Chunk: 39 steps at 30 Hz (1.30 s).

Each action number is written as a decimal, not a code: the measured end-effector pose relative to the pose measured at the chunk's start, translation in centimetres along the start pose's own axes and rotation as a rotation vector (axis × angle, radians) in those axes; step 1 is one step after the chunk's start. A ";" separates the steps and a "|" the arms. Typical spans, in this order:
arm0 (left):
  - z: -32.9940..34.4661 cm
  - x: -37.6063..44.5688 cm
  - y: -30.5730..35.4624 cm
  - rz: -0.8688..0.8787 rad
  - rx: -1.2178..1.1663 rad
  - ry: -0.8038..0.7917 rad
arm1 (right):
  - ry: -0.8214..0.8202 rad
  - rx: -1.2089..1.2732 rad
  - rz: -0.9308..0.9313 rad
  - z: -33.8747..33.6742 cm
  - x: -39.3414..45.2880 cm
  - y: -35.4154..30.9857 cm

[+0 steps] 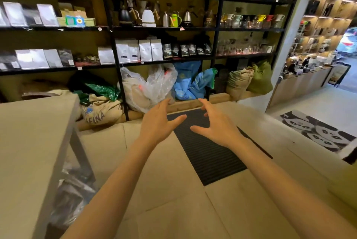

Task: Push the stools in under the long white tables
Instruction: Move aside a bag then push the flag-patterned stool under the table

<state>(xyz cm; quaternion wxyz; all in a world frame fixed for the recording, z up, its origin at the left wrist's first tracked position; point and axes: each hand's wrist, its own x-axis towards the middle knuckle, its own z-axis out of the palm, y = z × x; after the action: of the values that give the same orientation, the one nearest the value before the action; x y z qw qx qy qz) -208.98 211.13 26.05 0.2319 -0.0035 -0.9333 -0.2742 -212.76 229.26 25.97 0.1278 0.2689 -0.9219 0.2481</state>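
Both your forearms reach forward from the bottom edge, bare, nothing in either hand. Your left hand is held out, fingers straight and slightly spread, thumb angled off to the right. Your right hand sits just beside it, fingers loosely curled and apart, thumb pointing left toward the other thumb. The thumbs are near each other but not touching. Neither hand touches any surface that you can see.

Stools: none visible in this view, so you can't tell where they stand.

One long table is at your left. Its top is pale, reading beige in this light, with a thick flat edge and a dark angled leg under it. Under it is a blurred clutter of plastic-wrapped stuff, too soft to identify. A second pale edge shows at the lower right, cut off by the frame.

Below the hands the floor is covered with flat cardboard sheets, with a dark ribbed mat running down the middle.

Ahead stands black shelving with coffee bags, kettles and drippers. Burlap sacks and plastic bags sit on the floor below it. A panda-print mat lies at right, by the opening to a lit shop area.
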 end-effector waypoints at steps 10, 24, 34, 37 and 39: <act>5.3 20.0 -9.4 -0.175 0.059 0.085 | -0.113 0.119 -0.225 6.9 25.1 7.2; 4.1 38.1 -29.8 -0.528 0.037 0.329 | -0.293 0.319 -0.461 23.0 55.0 4.3; -1.2 48.1 -47.2 -0.694 0.031 0.504 | -0.386 0.376 -0.700 36.3 73.9 -5.9; -2.7 49.0 -51.6 -0.751 0.102 0.504 | -0.432 0.397 -0.794 40.3 77.9 -9.3; -3.5 49.2 -54.5 -0.805 0.150 0.509 | -0.474 0.421 -0.847 43.2 80.3 -11.5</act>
<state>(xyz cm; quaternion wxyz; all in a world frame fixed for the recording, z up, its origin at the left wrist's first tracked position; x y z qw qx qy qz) -258.68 157.06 22.24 0.3279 0.4418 -0.7914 -0.2664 -276.82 163.41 23.57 -0.0520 0.6864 -0.6663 0.2866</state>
